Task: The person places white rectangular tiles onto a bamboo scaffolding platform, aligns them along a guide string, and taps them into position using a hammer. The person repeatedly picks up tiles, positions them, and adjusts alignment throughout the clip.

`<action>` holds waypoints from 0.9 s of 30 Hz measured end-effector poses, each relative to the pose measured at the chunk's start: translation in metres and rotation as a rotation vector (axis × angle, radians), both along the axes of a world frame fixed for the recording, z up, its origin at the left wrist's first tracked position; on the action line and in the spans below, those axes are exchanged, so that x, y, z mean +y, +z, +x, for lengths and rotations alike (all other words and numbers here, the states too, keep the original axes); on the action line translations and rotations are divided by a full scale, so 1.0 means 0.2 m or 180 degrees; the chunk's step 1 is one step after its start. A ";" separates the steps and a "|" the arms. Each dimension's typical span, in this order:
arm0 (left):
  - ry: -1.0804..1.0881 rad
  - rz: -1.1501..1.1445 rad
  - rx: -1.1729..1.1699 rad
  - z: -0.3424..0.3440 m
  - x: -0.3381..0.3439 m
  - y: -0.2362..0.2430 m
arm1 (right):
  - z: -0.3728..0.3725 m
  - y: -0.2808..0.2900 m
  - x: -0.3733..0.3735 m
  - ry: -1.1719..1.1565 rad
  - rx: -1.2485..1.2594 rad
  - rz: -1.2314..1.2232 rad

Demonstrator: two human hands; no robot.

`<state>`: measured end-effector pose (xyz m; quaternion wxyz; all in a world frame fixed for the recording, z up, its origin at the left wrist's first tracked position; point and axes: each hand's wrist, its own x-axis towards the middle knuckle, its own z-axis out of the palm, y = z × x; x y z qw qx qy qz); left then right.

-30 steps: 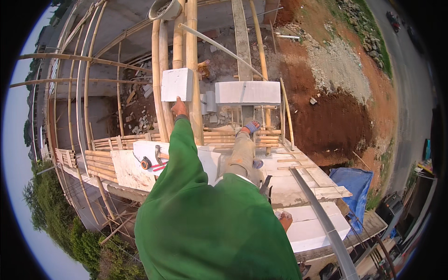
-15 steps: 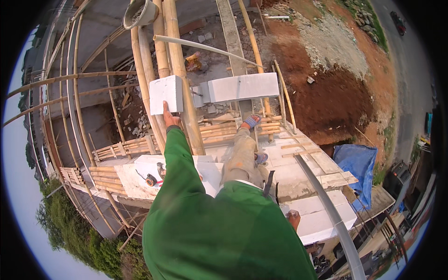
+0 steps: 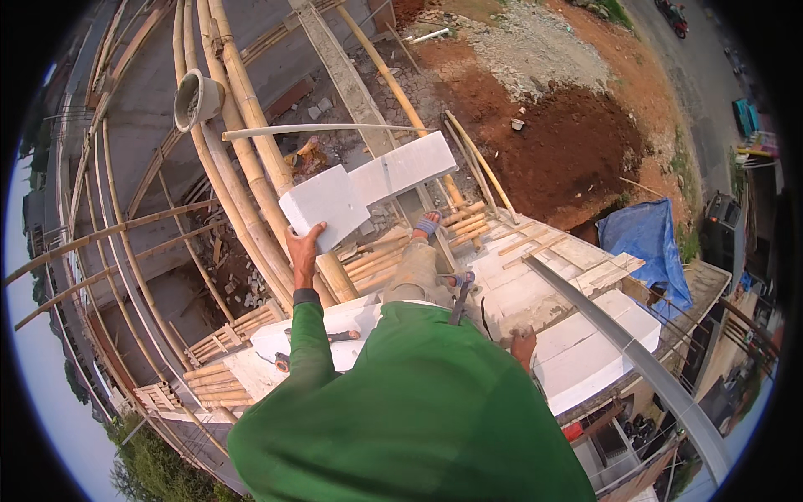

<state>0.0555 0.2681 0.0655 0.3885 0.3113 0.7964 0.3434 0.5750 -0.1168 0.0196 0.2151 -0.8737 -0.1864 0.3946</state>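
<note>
My left hand (image 3: 305, 247) grips the near edge of a white lightweight block (image 3: 322, 201), thumb on top and the other fingers partly hidden. The block is tilted above the bamboo poles, its right side meeting or overlapping the end of a longer white block (image 3: 406, 170). That longer block lies across a grey beam (image 3: 347, 79). My right hand (image 3: 523, 345) hangs low by my right side, next to white blocks (image 3: 585, 351) on the wall. Its fingers look curled, and whatever they hold is too small to make out.
Bamboo scaffold poles (image 3: 251, 125) rise at left, carrying a bucket (image 3: 198, 100). A pale thin pole (image 3: 326, 129) crosses them. A hammer (image 3: 341, 336) and tape measure (image 3: 282, 362) lie near my left arm. A grey metal channel (image 3: 619, 360) slants at right. Below are drops to the ground.
My left hand has brought the block off the bamboo pole, rightward and nearer, turning it against the long block's end. The whole view has turned, and my right hand sits higher in it.
</note>
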 end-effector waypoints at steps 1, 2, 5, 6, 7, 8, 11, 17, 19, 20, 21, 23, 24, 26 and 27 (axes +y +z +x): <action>-0.0613 -0.0008 -0.0165 0.13 0.04 0.07 | -0.03 0.03 0.13 0.0305 -0.0251 0.0019; -0.1321 -0.0217 0.0059 0.27 0.08 0.14 | -0.07 0.09 0.25 0.0135 -0.0219 0.0188; -0.3572 0.0492 0.1362 0.76 0.17 0.25 | -0.14 0.33 0.61 0.0607 -0.0805 0.0729; -0.4337 0.0725 0.1383 0.95 0.19 0.26 | -0.17 0.43 0.69 0.0587 -0.0757 0.0888; -0.5046 0.0974 0.1437 1.12 0.19 0.27 | -0.19 0.53 0.76 0.0868 -0.1009 0.1065; -0.5659 0.1324 0.1491 1.29 0.15 0.28 | -0.24 0.61 0.81 0.1039 -0.1252 0.1146; -0.6959 0.2072 0.1461 1.74 -0.07 0.35 | -0.30 0.78 0.84 0.1582 -0.2100 0.1094; -0.8225 0.2590 0.0268 2.24 -0.55 0.60 | -0.32 0.89 0.43 0.0378 -0.2119 0.0112; -0.8587 0.2968 -0.0102 2.32 -0.72 0.68 | -0.37 0.94 0.26 -0.0136 -0.1935 -0.0197; -0.8477 0.3288 -0.0417 2.34 -0.80 0.70 | -0.39 0.97 0.18 -0.0559 -0.1929 -0.0340; -0.8113 0.3289 -0.0812 2.35 -0.89 0.72 | -0.40 1.00 0.09 -0.0953 -0.2118 -0.0344; -0.7422 0.3078 -0.1302 2.31 -1.03 0.70 | -0.42 1.06 -0.08 -0.1829 -0.2427 -0.0328; -0.7049 0.2757 -0.1562 2.32 -1.10 0.66 | -0.44 1.10 -0.16 -0.2054 -0.2643 -0.0498; -0.7135 0.0906 -0.1894 2.33 -1.24 0.53 | -0.46 1.17 -0.32 -0.2542 -0.2888 -0.0806; -0.7033 0.0085 -0.2120 2.34 -1.32 0.44 | -0.47 1.20 -0.41 -0.2750 -0.3012 -0.0934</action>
